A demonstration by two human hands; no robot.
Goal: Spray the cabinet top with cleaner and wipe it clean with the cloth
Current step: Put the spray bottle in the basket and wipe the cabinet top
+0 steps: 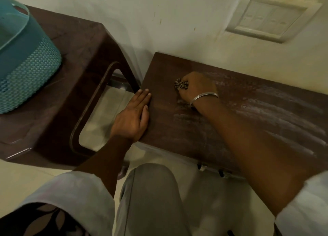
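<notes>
Streaks of pale film cross the brown cabinet top (248,115) toward three o'clock. My right hand (197,88) grips a bunched patterned cloth (180,84) against the top. My left hand (133,116) lies flat, fingers straight, on the top's nine o'clock edge. At ten o'clock, a teal basket (26,67) sits on a brown stool (79,58).

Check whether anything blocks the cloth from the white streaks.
Nothing visible. The right hand grips the cloth beside the white streaks on the cabinet top; the left hand rests flat at the left edge.
</notes>
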